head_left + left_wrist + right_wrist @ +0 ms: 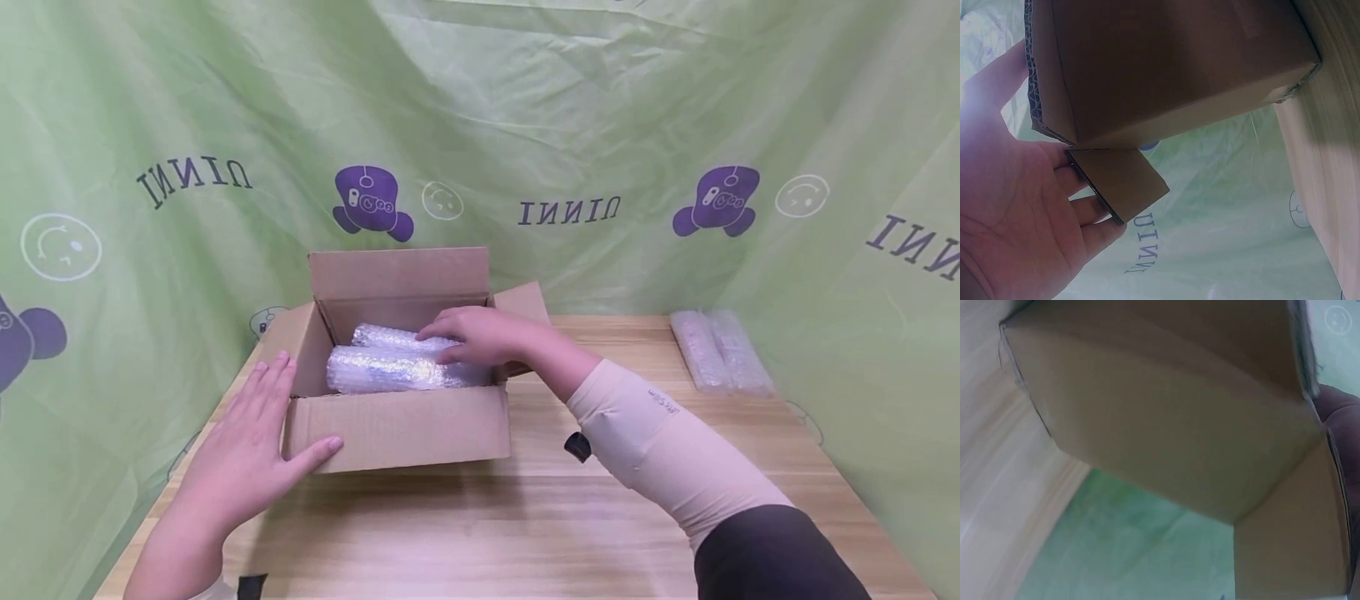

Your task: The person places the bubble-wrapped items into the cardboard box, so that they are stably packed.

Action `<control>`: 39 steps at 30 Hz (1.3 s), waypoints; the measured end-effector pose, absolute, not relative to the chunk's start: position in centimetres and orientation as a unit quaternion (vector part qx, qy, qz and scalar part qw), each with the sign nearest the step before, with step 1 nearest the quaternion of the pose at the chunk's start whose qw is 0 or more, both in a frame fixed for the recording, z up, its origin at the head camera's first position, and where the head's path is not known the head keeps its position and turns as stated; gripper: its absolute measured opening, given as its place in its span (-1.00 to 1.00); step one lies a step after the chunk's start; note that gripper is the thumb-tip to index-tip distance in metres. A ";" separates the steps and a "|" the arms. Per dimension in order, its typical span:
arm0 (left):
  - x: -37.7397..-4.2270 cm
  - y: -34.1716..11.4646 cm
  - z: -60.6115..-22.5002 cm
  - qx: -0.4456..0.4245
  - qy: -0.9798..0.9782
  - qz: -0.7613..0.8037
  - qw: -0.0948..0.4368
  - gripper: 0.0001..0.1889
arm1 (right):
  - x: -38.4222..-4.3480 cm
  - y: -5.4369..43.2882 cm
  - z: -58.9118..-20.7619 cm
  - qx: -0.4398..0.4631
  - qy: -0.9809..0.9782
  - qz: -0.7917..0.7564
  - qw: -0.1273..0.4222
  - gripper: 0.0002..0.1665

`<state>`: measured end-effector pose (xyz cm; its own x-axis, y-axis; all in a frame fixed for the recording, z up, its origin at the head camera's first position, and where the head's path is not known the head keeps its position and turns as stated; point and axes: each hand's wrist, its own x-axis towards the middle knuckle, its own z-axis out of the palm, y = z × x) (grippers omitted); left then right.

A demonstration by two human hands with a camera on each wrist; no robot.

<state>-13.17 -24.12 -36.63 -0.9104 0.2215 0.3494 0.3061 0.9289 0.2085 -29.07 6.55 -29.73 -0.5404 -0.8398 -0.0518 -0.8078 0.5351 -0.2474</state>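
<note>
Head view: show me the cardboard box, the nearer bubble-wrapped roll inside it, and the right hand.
Cardboard box [397,429]: head view, on its near flap.
Nearer bubble-wrapped roll [397,371]: head view, middle of its visible wrap.
Right hand [480,333]: head view, back of the hand.

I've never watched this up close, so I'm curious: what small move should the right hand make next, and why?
If this is packing, probably lift the right hand clear: two bubble-wrapped rolls already lie in the open box, while two wrapped packs lie on the table.
</note>
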 end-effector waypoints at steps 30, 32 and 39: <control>-13.2 -24.4 -36.4 -0.139 -0.970 -0.124 0.157 0.14 | -31.9 26.8 -28.7 -0.142 0.937 -0.283 -0.149 -0.18; -13.2 -24.4 -36.4 -0.139 -0.970 -0.125 0.156 0.14 | -31.8 28.0 -29.3 -0.114 0.942 -0.270 -0.162 -0.14; -13.2 -24.4 -36.4 -0.139 -0.970 -0.124 0.156 0.14 | -31.6 32.0 -31.6 -0.047 0.951 -0.261 -0.156 -0.09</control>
<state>-13.21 -24.39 -36.39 -0.9126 0.2321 0.3367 0.3092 0.9304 0.1968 -31.56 31.98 -31.57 -0.9468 -0.0087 0.3218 -0.1717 0.8592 -0.4819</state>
